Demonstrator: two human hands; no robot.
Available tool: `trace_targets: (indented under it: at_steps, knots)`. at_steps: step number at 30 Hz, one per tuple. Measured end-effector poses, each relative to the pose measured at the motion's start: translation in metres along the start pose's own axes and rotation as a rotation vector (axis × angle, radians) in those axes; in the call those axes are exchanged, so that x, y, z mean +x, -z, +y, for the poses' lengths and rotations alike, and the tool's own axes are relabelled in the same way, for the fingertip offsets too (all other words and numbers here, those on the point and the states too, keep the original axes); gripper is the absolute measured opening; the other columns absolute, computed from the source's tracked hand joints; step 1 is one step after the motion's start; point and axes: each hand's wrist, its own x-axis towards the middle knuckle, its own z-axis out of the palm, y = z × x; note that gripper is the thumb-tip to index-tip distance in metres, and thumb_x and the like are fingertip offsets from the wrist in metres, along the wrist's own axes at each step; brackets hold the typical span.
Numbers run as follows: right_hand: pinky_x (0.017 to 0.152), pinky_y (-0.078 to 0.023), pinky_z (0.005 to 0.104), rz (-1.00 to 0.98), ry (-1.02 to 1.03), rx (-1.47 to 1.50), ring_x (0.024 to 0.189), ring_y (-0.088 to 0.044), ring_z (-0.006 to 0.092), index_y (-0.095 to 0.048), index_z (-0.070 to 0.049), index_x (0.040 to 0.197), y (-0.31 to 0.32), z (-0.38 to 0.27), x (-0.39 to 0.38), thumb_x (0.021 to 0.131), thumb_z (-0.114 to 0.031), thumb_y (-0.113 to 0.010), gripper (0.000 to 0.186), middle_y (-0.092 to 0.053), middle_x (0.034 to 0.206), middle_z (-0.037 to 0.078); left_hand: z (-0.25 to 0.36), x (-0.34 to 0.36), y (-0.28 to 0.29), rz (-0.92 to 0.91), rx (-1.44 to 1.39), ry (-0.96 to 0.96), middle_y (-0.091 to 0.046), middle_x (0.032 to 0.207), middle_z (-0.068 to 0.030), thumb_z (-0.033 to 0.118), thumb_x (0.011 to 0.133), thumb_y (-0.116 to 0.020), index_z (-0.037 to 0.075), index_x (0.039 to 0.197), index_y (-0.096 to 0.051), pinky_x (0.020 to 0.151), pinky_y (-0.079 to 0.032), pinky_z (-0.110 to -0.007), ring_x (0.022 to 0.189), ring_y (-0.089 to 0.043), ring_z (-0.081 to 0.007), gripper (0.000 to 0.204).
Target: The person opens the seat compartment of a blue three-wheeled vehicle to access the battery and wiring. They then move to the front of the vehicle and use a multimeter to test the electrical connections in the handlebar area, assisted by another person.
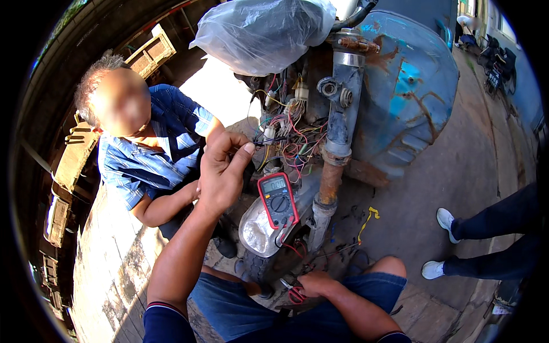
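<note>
Now left hand (pixel 223 171) pinches one dark probe (pixel 270 142); one multimeter (pixel 278 201) rests on one fender (pixel 258 233), above its near edge — right hand (pixel 314 283), beside one pliers (pixel 297 295): grip unclear.

A person in a blue checked shirt (pixel 171 134) is at the left on sunlit paving (pixel 106 268). Behind, tan boxes (pixel 76 159) form a row. At the right stands someone in dark trousers (pixel 494 223) and white shoes (pixel 446 225); farther off, a motorbike (pixel 495 67) is parked beside a wall (pixel 529 94).
</note>
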Motion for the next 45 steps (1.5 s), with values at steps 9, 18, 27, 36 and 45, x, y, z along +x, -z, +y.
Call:
trace_targets:
  at_steps: [9, 18, 27, 36, 45]
  knots:
    - [0.091, -0.057, 0.0545, -0.067, -0.034, -0.037, 0.107, -0.072, 0.0423, -0.065, -0.012, 0.13, 0.013, -0.002, -0.017, 0.096, -0.043, -0.065, 0.046, -0.075, 0.115, 0.021, 0.004, -0.001, 0.001, 0.047, -0.072, 0.014, -0.063, 0.087, -0.0018, 0.006, 0.098, -0.071, 0.0, 0.097, -0.064, 0.074, -0.045, -0.028, 0.082, -0.056, -0.0101, 0.009]
    - [0.066, -0.052, 0.0277, 1.209, -0.152, 0.815, 0.071, -0.063, 0.0114, -0.073, 0.004, 0.109, 0.202, 0.07, -0.119, 0.097, -0.011, -0.074, 0.019, -0.072, 0.084, 0.004, 0.006, 0.01, -0.003, -0.075, -0.042, -0.315, -0.065, 0.089, -0.0088, -0.001, 0.089, -0.072, 0.002, 0.091, -0.065, 0.083, -0.047, -0.038, 0.087, -0.062, -0.0263, 0.008]
    - [0.072, -0.052, 0.0259, 1.545, 0.449, 0.999, 0.076, -0.065, 0.012, -0.074, 0.004, 0.099, 0.357, 0.05, -0.05, 0.091, 0.003, -0.072, 0.009, -0.073, 0.089, 0.005, 0.015, 0.02, -0.006, -0.203, -0.227, -0.268, -0.069, 0.09, -0.0105, -0.003, 0.085, -0.075, 0.001, 0.094, -0.068, 0.084, -0.049, -0.041, 0.087, -0.065, -0.0304, 0.012]
    - [0.074, -0.051, 0.0326, 1.255, 0.284, 0.674, 0.087, -0.064, 0.0172, -0.076, 0.001, 0.101, 0.369, 0.066, -0.023, 0.085, -0.007, -0.086, 0.021, -0.066, 0.091, 0.002, 0.03, 0.04, -0.004, -0.296, -0.278, -0.317, -0.069, 0.087, -0.0155, 0.002, 0.088, -0.075, -0.003, 0.095, -0.068, 0.079, -0.051, -0.044, 0.083, -0.065, -0.0307, 0.012]
    - [0.076, -0.053, 0.0326, 1.168, 0.387, 1.698, 0.092, -0.068, 0.0172, -0.07, 0.001, 0.102, 0.367, 0.055, -0.027, 0.095, -0.014, -0.073, 0.017, -0.071, 0.098, 0.007, 0.024, 0.042, -0.007, -0.3, -0.268, -0.303, -0.068, 0.087, -0.015, 0.001, 0.086, -0.075, -0.002, 0.092, -0.068, 0.079, -0.051, -0.042, 0.082, -0.065, -0.0313, 0.01]
